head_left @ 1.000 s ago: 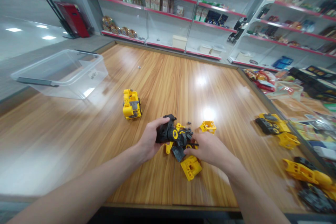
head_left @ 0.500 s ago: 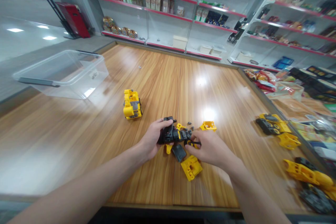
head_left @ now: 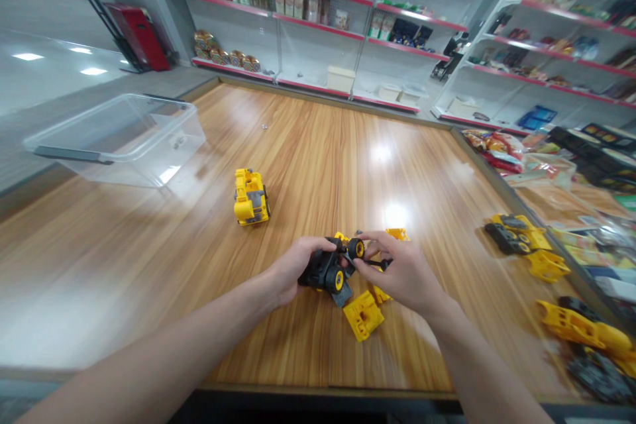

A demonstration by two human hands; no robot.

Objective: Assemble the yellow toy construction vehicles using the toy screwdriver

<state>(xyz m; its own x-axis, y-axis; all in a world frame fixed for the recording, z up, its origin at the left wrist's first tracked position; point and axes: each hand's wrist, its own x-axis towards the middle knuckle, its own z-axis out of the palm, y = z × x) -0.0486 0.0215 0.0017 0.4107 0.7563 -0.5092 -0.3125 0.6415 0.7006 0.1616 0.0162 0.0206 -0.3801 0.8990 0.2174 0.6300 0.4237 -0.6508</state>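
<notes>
Head view: a clear bin (head_left: 124,158) stands by the table's (head_left: 308,146) left edge. Open wood separates it from a yellow toy vehicle (head_left: 252,197). The left hand's (head_left: 288,271) fingers clasp a black chassis (head_left: 318,271) over the table's near middle. A yellow panel (head_left: 364,315) lies nearer, short of the near edge. The right hand's (head_left: 405,266) fingers pinch a yellow-hubbed wheel (head_left: 356,248) beside the chassis; attachment cannot be told. Yellow-black vehicles (head_left: 534,233) line the right edge.

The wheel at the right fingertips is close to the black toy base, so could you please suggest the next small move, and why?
I would probably press the wheel gently toward the black toy base: the right hand has it close beside the base, which the left hand grips. Whether it is already seated, I cannot tell.
</notes>
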